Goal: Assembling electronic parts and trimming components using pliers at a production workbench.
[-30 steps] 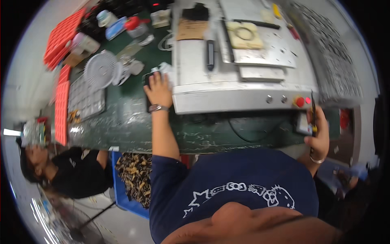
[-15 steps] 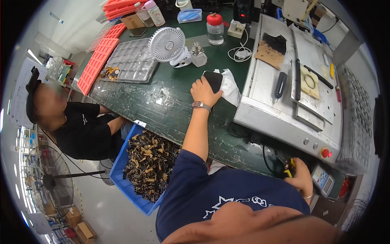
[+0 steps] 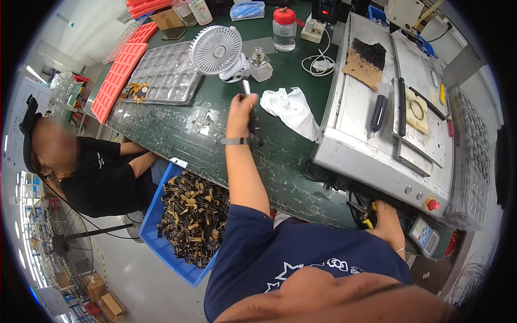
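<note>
Pliers, yellow-handled, lie at the right hand, grip unclear; left hand holds a slim dark object.

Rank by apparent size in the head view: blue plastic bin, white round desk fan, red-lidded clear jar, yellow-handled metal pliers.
1. Blue plastic bin
2. White round desk fan
3. Red-lidded clear jar
4. Yellow-handled metal pliers, visible part only; the right hand may hide some
</note>
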A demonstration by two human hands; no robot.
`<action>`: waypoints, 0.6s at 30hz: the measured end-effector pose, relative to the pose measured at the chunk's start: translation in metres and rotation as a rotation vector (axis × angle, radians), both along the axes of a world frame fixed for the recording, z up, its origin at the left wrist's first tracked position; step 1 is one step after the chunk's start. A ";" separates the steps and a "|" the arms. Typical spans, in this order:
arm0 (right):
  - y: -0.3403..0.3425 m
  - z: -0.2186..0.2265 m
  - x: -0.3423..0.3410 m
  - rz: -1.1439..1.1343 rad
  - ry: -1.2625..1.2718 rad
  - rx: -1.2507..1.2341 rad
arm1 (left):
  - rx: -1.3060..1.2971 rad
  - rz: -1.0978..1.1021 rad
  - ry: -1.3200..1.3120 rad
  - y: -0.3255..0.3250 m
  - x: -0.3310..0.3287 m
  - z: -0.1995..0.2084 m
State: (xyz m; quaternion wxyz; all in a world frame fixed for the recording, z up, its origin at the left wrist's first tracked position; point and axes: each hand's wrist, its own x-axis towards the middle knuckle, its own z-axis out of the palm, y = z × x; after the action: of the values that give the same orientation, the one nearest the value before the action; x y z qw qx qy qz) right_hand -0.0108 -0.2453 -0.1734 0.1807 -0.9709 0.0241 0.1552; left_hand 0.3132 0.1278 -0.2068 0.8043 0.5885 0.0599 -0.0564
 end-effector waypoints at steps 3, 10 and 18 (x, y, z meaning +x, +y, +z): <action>0.000 0.001 0.001 0.005 0.008 0.005 | 0.810 0.055 -0.253 -0.041 -0.002 -0.016; -0.007 -0.003 -0.005 -0.011 -0.010 0.029 | 1.443 -0.017 -0.322 -0.082 -0.020 -0.006; -0.005 -0.003 -0.010 -0.005 -0.036 0.039 | 1.318 0.008 -0.552 -0.061 0.008 -0.050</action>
State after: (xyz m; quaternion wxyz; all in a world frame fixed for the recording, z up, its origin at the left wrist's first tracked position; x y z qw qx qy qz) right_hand -0.0209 -0.2504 -0.1762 0.2006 -0.9697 0.0204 0.1377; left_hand 0.3216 0.0671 -0.2566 0.2673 0.9447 -0.1222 0.1456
